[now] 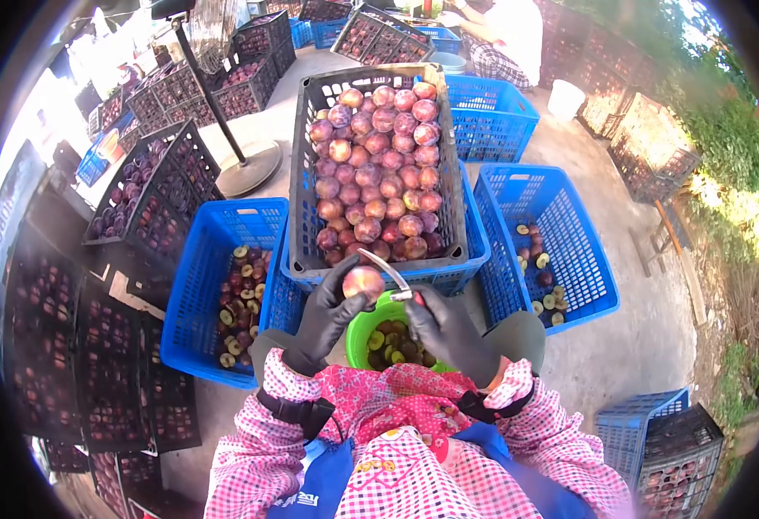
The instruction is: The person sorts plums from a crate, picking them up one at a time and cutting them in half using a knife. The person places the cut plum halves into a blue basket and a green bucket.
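Above the green bucket (355, 333), gloved left hand (317, 313) grips a plum (363, 284); right hand (454, 329) grips a curved knife (385, 270), which could slip and cut fingers.

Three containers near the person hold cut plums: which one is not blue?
The green tub, low in the middle, with a round rim; the left crate and right crate are blue and rectangular.

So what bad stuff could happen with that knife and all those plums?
The curved knife in the right hand might slip and nick the left hand, whose fingers are close to the blade. The plum could drop, perhaps into the green bucket below. And the black crate is so full that a bump might spill some plums.
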Available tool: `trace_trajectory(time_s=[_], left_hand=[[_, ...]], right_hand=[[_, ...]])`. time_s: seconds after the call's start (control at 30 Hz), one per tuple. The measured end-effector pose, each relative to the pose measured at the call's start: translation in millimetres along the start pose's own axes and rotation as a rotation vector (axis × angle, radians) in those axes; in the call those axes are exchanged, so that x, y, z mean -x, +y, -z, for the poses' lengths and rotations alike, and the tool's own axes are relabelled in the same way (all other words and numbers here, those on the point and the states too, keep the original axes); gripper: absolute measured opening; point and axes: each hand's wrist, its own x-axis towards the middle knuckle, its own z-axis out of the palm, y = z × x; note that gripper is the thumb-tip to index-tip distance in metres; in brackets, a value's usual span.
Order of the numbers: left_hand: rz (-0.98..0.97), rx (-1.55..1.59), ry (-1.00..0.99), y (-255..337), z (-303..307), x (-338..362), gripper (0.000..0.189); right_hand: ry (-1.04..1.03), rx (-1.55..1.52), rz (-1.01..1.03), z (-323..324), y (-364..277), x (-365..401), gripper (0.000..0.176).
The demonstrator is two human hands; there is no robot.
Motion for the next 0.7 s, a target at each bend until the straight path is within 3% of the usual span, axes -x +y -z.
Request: trace_trajectory(time_s=[0.07, 0.13, 0.5, 0.7], left_hand=[[0.063, -0.167, 0.006, 4.8, -4.1, 4.5, 0.050], [0.049, -0.178, 0.011, 2.1, -4.4, 5.0, 0.046], [0.155, -0.072, -0.016, 3.3, -1.3, 9.4, 0.043], [0.091, -0.167, 0.076, 6.2, -12.7, 6.3, 0.044]], right_hand=[[-0.048, 0.147, -0.022, -3.1, -12.4, 5.3, 0.024], [0.100, 0.280, 0.178, -18.5, -6.5, 10.9, 0.022], [0.038, 0.408, 0.107, -29.1, -9.5, 16.0, 0.022], [0.103, 0.439, 0.091, -43.8, 10.4, 11.9, 0.023]])
